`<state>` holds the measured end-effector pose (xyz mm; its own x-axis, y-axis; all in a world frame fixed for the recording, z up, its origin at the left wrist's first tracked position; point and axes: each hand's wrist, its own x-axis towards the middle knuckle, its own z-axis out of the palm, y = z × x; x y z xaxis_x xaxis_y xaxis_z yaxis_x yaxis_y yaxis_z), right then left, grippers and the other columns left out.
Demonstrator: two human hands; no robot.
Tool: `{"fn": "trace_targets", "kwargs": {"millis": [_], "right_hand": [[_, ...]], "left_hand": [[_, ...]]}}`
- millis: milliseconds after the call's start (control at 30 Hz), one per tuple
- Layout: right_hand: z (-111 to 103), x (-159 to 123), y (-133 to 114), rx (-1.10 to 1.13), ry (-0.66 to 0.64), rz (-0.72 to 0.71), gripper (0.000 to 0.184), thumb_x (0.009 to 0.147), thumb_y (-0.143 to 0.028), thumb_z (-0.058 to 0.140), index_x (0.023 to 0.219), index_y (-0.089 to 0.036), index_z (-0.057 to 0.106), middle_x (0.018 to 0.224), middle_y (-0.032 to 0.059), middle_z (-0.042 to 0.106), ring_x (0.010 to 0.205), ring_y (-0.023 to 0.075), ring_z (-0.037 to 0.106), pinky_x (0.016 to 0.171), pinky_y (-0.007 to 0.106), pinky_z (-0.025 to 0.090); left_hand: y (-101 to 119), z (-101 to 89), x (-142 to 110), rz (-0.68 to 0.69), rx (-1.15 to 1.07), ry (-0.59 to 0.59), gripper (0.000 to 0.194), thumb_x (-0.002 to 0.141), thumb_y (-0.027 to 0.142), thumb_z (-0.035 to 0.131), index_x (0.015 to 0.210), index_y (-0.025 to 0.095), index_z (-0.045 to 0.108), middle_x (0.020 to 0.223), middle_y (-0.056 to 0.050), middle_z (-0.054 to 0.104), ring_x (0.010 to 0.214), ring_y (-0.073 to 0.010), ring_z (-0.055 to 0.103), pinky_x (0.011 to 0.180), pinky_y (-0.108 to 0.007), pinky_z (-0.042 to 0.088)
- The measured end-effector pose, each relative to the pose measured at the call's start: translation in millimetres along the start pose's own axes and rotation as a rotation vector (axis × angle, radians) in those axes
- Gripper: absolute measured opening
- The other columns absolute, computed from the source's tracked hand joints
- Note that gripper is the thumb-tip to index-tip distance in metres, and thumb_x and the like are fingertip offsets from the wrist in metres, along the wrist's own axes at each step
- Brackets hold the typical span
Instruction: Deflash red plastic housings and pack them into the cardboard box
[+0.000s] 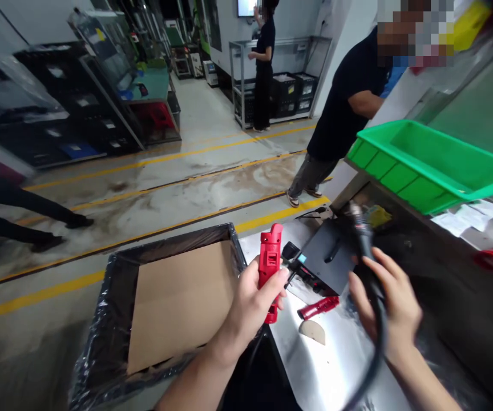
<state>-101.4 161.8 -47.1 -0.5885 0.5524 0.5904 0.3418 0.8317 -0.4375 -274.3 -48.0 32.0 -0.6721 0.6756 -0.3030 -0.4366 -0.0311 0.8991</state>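
The left hand clasped a red plastic moulding upright, long axis near vertical, at 12 o'clock; the right hand, at 3 o'clock, curled around a black cable above the steel bench.

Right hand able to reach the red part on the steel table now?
Probably yes: the red part lies uncovered on the steel table near the right hand, though it grips a black cable.
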Motion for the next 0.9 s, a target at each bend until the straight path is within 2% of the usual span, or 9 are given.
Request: {"fn": "trace_targets", "kwargs": {"millis": [100, 200, 300, 400, 500, 567, 700, 800, 900], "right_hand": [[74.0, 22.9, 15.9, -0.086, -0.217, -0.052, 0.039, 0.103, -0.042, 0.05, 0.129, -0.016, 0.062, 0.146, 0.0189, 0.056, 0.121, 0.0297, 0.067, 0.101, 0.041, 0.058], [129.2, 21.6, 28.6, -0.157, -0.362, -0.078, 0.042, 0.104, -0.04, 0.045, 0.13, -0.013, 0.062, 0.148, 0.0244, 0.053, 0.114, 0.0334, 0.069, 0.091, 0.043, 0.061], [165.0, 17.0, 33.4, -0.235, -0.428, -0.101, 0.046, 0.104, -0.038, 0.044, 0.133, -0.005, 0.059, 0.144, 0.0305, 0.054, 0.124, 0.0408, 0.061, 0.102, 0.054, 0.053], [186.6, 15.9, 27.8, -0.306, -0.453, -0.113, 0.051, 0.104, -0.035, 0.044, 0.137, 0.003, 0.054, 0.142, 0.0356, 0.053, 0.13, 0.0441, 0.054, 0.11, 0.06, 0.045], [197.8, 9.5, 13.1, -0.364, -0.481, -0.142, 0.054, 0.102, -0.031, 0.05, 0.139, 0.007, 0.05, 0.144, 0.0382, 0.051, 0.134, 0.0464, 0.05, 0.114, 0.062, 0.039], [201.4, 0.7, 0.5, -0.402, -0.49, -0.155, 0.056, 0.099, -0.027, 0.053, 0.141, 0.01, 0.048, 0.146, 0.0403, 0.048, 0.138, 0.0497, 0.046, 0.116, 0.066, 0.033], [200.3, -20.8, -20.6, -0.452, -0.497, -0.164, 0.062, 0.093, -0.022, 0.059, 0.145, 0.008, 0.044, 0.153, 0.0399, 0.041, 0.144, 0.0535, 0.037, 0.118, 0.071, 0.026], [185.6, -41.2, -25.5, -0.386, -0.504, -0.224, 0.055, 0.096, -0.024, 0.054, 0.147, -0.004, 0.045, 0.157, 0.0324, 0.04, 0.147, 0.0488, 0.036, 0.118, 0.07, 0.03], [154.4, -71.8, -23.7, -0.162, -0.493, -0.243, 0.049, 0.101, -0.028, 0.049, 0.148, -0.016, 0.044, 0.159, 0.0253, 0.038, 0.146, 0.0457, 0.04, 0.114, 0.068, 0.039]], "left_hand": [[0.7, -13.5, -3.1, -0.039, -0.104, -0.007, 0.038, 0.09, 0.046, 0.073, 0.109, 0.016, 0.062, 0.079, 0.0, 0.064, 0.055, -0.0097, 0.058, 0.053, -0.023, 0.048], [0.6, -32.0, -7.1, -0.053, -0.191, 0.004, 0.036, 0.091, 0.046, 0.071, 0.107, 0.015, 0.063, 0.078, -0.001, 0.065, 0.052, -0.0101, 0.058, 0.053, -0.024, 0.049], [-3.6, -52.5, -8.3, -0.061, -0.254, 0.03, 0.035, 0.094, 0.048, 0.066, 0.104, 0.014, 0.066, 0.078, -0.003, 0.067, 0.052, -0.0121, 0.058, 0.052, -0.026, 0.051], [-16.5, -75.0, 1.0, -0.081, -0.302, 0.138, 0.043, 0.09, 0.054, 0.068, 0.105, 0.014, 0.069, 0.086, -0.007, 0.07, 0.061, -0.0163, 0.065, 0.055, -0.029, 0.054], [-41.3, -106.1, 25.4, -0.12, -0.31, 0.28, 0.047, 0.09, 0.056, 0.068, 0.113, 0.015, 0.068, 0.093, -0.008, 0.071, 0.071, -0.0193, 0.069, 0.061, -0.03, 0.058], [-64.1, -133.0, 48.8, -0.174, -0.29, 0.375, 0.041, 0.094, 0.05, 0.066, 0.115, 0.015, 0.067, 0.096, -0.007, 0.071, 0.075, -0.0187, 0.069, 0.066, -0.031, 0.059], [-115.8, -189.5, 104.8, -0.388, -0.239, 0.591, 0.032, 0.1, 0.037, 0.064, 0.124, 0.016, 0.063, 0.115, -0.008, 0.069, 0.091, -0.0203, 0.07, 0.078, -0.038, 0.061], [-149.7, -219.6, 148.9, -0.538, -0.244, 0.702, 0.036, 0.099, 0.035, 0.066, 0.13, 0.017, 0.062, 0.128, -0.011, 0.066, 0.106, -0.0251, 0.068, 0.089, -0.046, 0.061], [-173.7, -235.9, 192.6, -0.584, -0.27, 0.81, 0.038, 0.099, 0.035, 0.066, 0.131, 0.018, 0.061, 0.132, -0.011, 0.064, 0.111, -0.0266, 0.067, 0.092, -0.048, 0.059]]}}
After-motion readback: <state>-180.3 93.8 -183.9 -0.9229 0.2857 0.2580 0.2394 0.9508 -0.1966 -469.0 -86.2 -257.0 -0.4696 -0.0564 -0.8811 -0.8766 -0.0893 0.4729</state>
